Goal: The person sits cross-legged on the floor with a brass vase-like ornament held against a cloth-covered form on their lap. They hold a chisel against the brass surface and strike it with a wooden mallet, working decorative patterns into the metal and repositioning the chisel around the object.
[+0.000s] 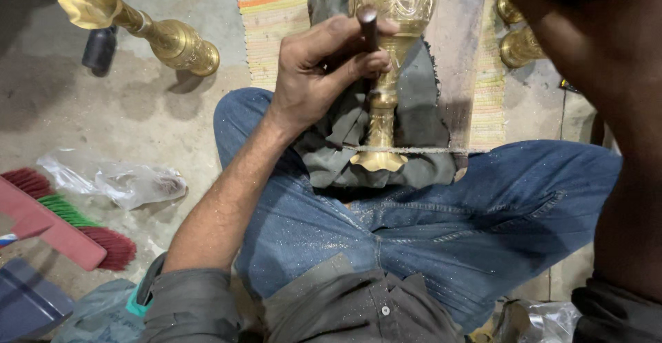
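Gripping a dark-handled tool [368, 22] near the top centre of the frame, the fingers [358, 64] of my left hand [321, 74] are clenched around its shaft, thumb across the top, and the tool stands upright against the brass vase [386, 53]. The vase lies along a grey cloth [420, 108], its flared foot [378, 160] pointing down toward my lap, where a taut string [427, 150] crosses just above it. My right arm [607, 108] fills the right edge of the frame, dark and close; its fingers are out of view, so I cannot tell what they do. My crossed legs in blue jeans [441, 226], dusted with fine glitter, spread across the middle. A striped mat [276, 12] lies under the cloth. In the upper left a second brass stand [148, 29] lies on the concrete floor [138, 108]; more brass pieces [517, 39] sit upper right. At the left edge lie a crumpled plastic bag [117, 181] and a red-and-green brush [69, 222].
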